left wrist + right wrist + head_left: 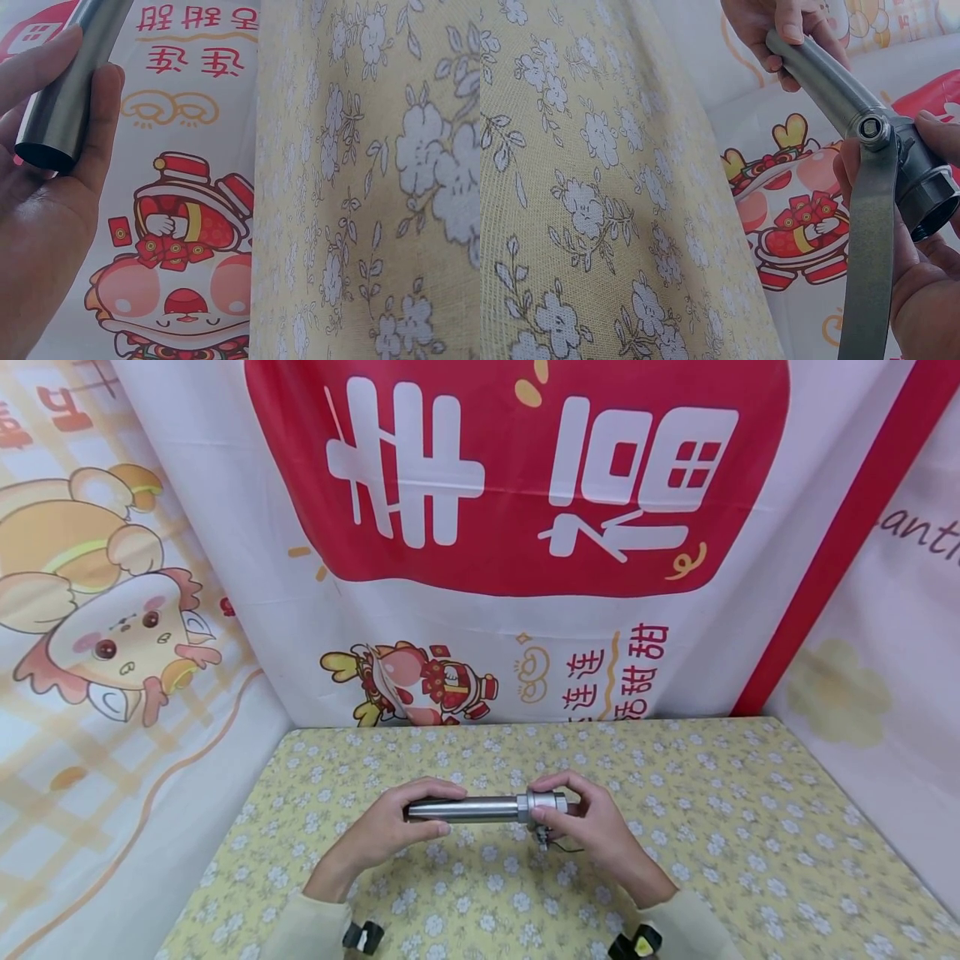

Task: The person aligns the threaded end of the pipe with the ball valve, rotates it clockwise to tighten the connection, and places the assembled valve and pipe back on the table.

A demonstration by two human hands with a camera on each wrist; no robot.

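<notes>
A smooth metal pipe (480, 810) lies level across the space between the two hands, held above the table. My left hand (393, 818) grips its left end, thumb on the near side and fingers on the far side. In the left wrist view the pipe's open end (46, 156) rests against the palm. At the other end of the pipe sits a metal ball valve (922, 169) with a hexagonal collar. My right hand (592, 822) holds the valve body between thumb and fingers. A flat steel lever (871, 247) hangs from the valve's stem nut (871, 130).
A yellow flowered cloth (495, 893) covers the table. Behind it hangs a white and red printed curtain (480, 610), and more printed cloth (217, 735) stands along the left side. Small dark devices (363, 937) are strapped on both wrists.
</notes>
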